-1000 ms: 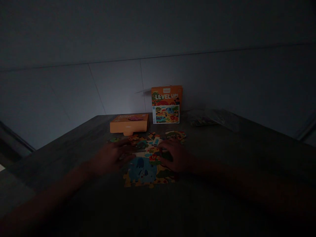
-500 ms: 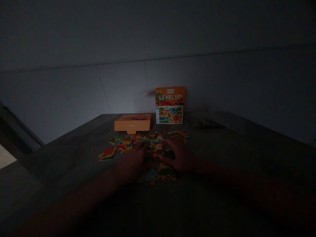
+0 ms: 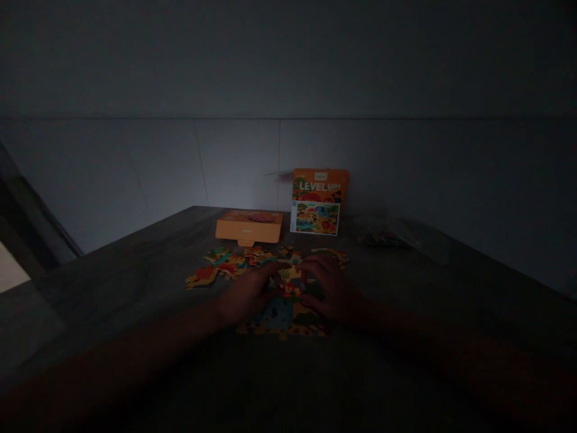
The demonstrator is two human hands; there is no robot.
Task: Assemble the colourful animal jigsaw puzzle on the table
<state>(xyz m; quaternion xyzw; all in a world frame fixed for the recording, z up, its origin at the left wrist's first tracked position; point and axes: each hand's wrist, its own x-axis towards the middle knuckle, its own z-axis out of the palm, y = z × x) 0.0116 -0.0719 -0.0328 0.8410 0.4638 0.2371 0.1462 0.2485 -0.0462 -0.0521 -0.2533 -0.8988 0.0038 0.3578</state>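
Observation:
A partly joined jigsaw puzzle [image 3: 274, 316] with animal and plant pictures lies flat on the table between my hands. My left hand [image 3: 250, 291] is at its left edge, fingers and thumb curled on a puzzle piece near the upper middle. From the right, my right hand [image 3: 331, 288] spans a puzzle piece [image 3: 303, 279] between thumb and bent fingers. Darkness hides the exact fingertip contacts. Loose puzzle pieces [image 3: 232, 264] lie in a pile beyond my left hand, with one piece [image 3: 202, 278] nearer the left.
An orange box [image 3: 247, 227] lies behind the pieces. Another orange box [image 3: 320, 186] marked "LEVEL UP!" stands upright, a picture card [image 3: 315, 218] leaning on its front. A clear plastic bag [image 3: 383, 234] lies at the back right of the grey table [image 3: 148, 258], against the wall [image 3: 238, 162].
The camera view has tilted and shifted slightly. My left hand has moved right over the puzzle, its thumb now nearer the middle; my right hand keeps about the same place on it.

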